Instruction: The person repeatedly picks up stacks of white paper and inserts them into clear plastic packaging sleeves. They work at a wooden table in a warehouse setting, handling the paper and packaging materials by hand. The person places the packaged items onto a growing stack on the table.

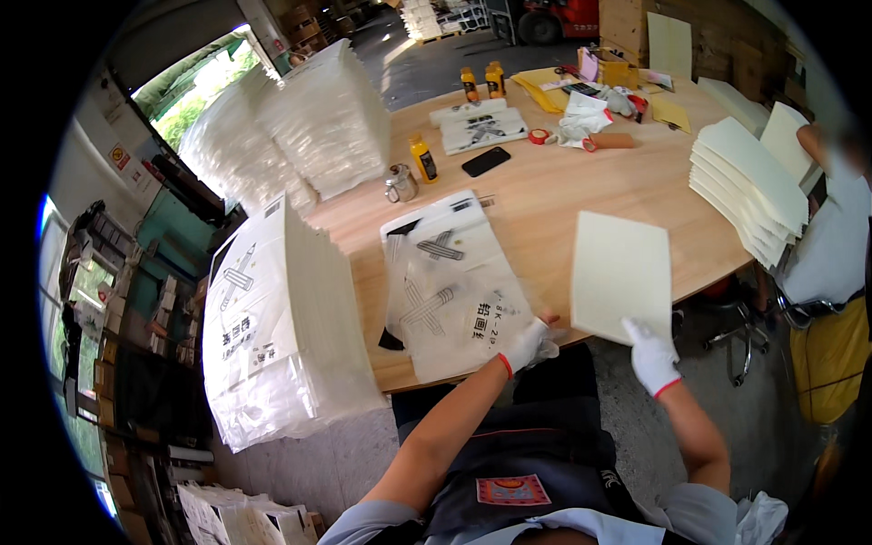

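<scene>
My left hand (525, 351), in a white glove with a red cuff, is closed at the near right corner of a clear printed plastic bag (427, 313). This bag lies skewed over a pile of flat printed bags (461, 222) at the table's near edge. My right hand (653, 358), gloved the same way, grips the lower right corner of a pad of cream paper sheets (621, 272). The pad is to the right of the bags, over the table's near edge; its thickness is hard to judge. The right thumb lies on top, with the other fingers mostly hidden beneath.
A tall stack of bagged paper (263, 309) stands left, with wrapped stacks (318, 118) behind. On the wooden table (536, 209) are a metal mug (400, 183), an orange bottle (423, 159) and a phone (487, 162). At right, a co-worker (831, 213) sits by fanned cream paper (740, 186).
</scene>
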Motion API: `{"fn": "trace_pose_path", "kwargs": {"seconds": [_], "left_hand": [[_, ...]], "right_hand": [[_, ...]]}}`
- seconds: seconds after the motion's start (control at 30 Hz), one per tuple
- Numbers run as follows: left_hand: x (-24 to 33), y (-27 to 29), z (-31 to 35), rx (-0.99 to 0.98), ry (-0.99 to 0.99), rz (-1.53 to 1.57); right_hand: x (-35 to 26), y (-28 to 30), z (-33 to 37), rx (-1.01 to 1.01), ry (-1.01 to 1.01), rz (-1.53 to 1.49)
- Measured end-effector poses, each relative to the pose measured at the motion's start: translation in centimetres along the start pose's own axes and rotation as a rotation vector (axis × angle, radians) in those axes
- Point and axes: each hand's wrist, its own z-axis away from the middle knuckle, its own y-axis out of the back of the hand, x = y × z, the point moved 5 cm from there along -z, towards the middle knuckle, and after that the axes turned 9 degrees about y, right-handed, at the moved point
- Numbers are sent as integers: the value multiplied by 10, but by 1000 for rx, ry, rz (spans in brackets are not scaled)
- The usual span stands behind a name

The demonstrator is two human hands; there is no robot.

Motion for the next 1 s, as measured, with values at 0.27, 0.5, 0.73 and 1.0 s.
{"fn": "trace_pose_path", "kwargs": {"seconds": [0.27, 0.5, 0.73, 1.0], "left_hand": [[0, 38, 15, -29, 71, -125], [38, -15, 80, 240, -181, -1265], [16, -51, 113, 138, -402, -1185], [143, 56, 222, 15, -574, 219]], "right_hand": [[-10, 2, 37, 314, -285, -424], [-70, -52, -19, 223, -268, -1792], [-93, -34, -23, 208, -306, -685], [-185, 123, -29, 230, 892, 256]]}}
